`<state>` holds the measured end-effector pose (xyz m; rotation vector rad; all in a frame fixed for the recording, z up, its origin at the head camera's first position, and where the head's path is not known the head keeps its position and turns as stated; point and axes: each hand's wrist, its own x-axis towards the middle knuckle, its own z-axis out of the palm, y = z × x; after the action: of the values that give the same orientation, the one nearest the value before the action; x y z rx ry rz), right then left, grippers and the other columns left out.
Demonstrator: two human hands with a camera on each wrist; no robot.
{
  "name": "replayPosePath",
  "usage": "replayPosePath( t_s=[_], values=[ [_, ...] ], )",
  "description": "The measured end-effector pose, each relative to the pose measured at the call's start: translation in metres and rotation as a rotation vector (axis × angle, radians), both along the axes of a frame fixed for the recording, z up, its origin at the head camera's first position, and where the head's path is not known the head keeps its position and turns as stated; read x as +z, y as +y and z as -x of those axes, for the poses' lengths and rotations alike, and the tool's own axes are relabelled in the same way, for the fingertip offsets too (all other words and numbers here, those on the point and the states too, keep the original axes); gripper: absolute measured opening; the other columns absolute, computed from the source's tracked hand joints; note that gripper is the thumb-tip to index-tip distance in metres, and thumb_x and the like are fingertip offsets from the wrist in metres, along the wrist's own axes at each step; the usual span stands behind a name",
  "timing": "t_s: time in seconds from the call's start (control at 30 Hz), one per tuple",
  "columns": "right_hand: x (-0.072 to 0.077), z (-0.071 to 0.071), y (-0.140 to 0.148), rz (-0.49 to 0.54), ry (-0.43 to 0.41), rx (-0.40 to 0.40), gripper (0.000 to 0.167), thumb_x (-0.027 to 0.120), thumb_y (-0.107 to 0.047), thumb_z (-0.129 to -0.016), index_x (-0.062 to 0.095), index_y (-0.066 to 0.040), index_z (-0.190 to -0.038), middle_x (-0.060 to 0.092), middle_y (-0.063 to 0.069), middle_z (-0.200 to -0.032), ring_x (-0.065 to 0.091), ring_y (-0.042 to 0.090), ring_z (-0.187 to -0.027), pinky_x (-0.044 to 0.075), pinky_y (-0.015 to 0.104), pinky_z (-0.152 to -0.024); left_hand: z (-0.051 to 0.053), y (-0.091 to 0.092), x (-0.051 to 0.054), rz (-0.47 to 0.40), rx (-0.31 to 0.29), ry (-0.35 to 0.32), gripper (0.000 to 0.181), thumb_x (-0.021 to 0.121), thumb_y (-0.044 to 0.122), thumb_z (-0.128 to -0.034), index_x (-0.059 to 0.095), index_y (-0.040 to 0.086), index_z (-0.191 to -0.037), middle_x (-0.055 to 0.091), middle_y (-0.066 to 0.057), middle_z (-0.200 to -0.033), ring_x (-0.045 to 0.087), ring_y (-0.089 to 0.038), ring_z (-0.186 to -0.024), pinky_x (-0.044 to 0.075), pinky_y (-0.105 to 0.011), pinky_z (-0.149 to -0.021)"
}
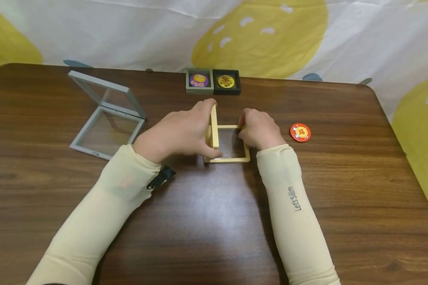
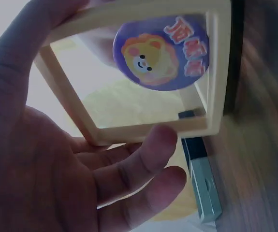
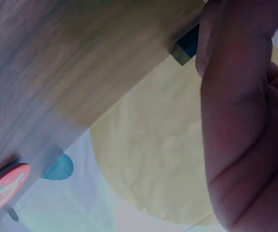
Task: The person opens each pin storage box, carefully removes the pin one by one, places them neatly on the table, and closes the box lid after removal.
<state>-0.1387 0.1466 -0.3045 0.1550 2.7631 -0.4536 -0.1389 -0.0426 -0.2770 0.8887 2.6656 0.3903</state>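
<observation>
A small cream display frame (image 1: 232, 160), hinged and with clear film, lies spread on the table with one half raised nearly upright. My left hand (image 1: 185, 128) grips the raised half, fingers at its far end and thumb near the front. Through that half (image 2: 221, 63), the left wrist view shows a round purple badge (image 2: 160, 55) with a yellow lion. My right hand (image 1: 262, 128) is over the frame's right side with curled fingers and appears to pinch the badge, though the contact is hidden. In the right wrist view, its fingers (image 3: 235, 111) cover the hold.
A larger grey frame (image 1: 89, 152) stands hinged open at the left. At the back are a grey-green frame (image 1: 199, 92) with a purple disc and a black frame (image 1: 226, 92) with a yellow disc. A red round badge (image 1: 300, 132) lies right of my right hand.
</observation>
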Motion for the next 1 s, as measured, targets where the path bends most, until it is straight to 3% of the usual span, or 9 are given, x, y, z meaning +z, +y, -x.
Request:
replayPosePath(
  t_s=[0.2, 0.4, 0.57, 0.7, 0.87, 1.0],
  values=[
    [0.0, -0.001, -0.001, 0.012, -0.004, 0.003, 0.022, 0.058, -0.008, -0.078, 0.061, -0.014, -0.098, 0.064, 0.01, -0.092, 0.058, 0.027, -0.086, 0.044, 0.035, -0.061, 0.0, -0.002, -0.002, 0.012, 0.01, 0.015, 0.099, 0.075, 0.058, -0.0658, 0.027, 0.008, -0.136, 0.05, -0.004, -0.109, 0.059, -0.023, -0.085, 0.051, -0.042, -0.078],
    [0.001, -0.001, -0.001, -0.007, -0.016, 0.007, 0.013, 0.055, -0.013, -0.082, 0.064, -0.015, -0.091, 0.064, 0.007, -0.087, 0.059, 0.024, -0.083, 0.043, 0.034, -0.06, 0.0, -0.003, -0.002, 0.013, 0.01, 0.017, 0.099, 0.075, 0.059, -0.0656, 0.027, 0.008, -0.136, 0.05, -0.005, -0.113, 0.059, -0.025, -0.088, 0.051, -0.043, -0.08],
    [0.005, -0.004, -0.008, -0.044, -0.018, 0.045, 0.02, 0.055, -0.033, -0.086, 0.065, -0.016, -0.084, 0.064, 0.004, -0.082, 0.058, 0.022, -0.077, 0.042, 0.035, -0.058, -0.001, -0.003, -0.002, 0.015, 0.008, 0.024, 0.097, 0.075, 0.059, -0.0655, 0.028, 0.008, -0.134, 0.05, -0.005, -0.111, 0.059, -0.024, -0.087, 0.051, -0.043, -0.079],
    [0.007, -0.007, -0.019, -0.03, -0.081, 0.126, 0.029, 0.066, -0.047, -0.079, 0.067, -0.018, -0.08, 0.063, 0.001, -0.079, 0.056, 0.02, -0.073, 0.043, 0.035, -0.058, -0.001, -0.002, -0.003, 0.006, 0.006, 0.031, 0.096, 0.076, 0.058, -0.0649, 0.029, 0.008, -0.132, 0.049, -0.006, -0.108, 0.058, -0.025, -0.086, 0.051, -0.044, -0.077],
    [0.005, -0.008, -0.027, 0.007, -0.093, 0.164, 0.016, 0.076, -0.031, -0.072, 0.067, -0.018, -0.073, 0.061, 0.0, -0.077, 0.053, 0.02, -0.073, 0.041, 0.034, -0.059, -0.001, -0.001, -0.003, 0.007, 0.007, 0.034, 0.097, 0.076, 0.058, -0.064, 0.029, 0.008, -0.132, 0.049, -0.007, -0.108, 0.058, -0.026, -0.086, 0.052, -0.045, -0.077],
    [0.003, -0.007, -0.027, 0.029, -0.098, 0.161, 0.015, 0.076, -0.028, -0.071, 0.066, -0.017, -0.074, 0.061, 0.001, -0.075, 0.054, 0.019, -0.072, 0.042, 0.033, -0.058, -0.001, -0.002, -0.002, 0.006, 0.011, 0.019, 0.097, 0.076, 0.058, -0.0646, 0.028, 0.009, -0.133, 0.048, -0.007, -0.11, 0.058, -0.026, -0.086, 0.051, -0.044, -0.078]
  ],
)
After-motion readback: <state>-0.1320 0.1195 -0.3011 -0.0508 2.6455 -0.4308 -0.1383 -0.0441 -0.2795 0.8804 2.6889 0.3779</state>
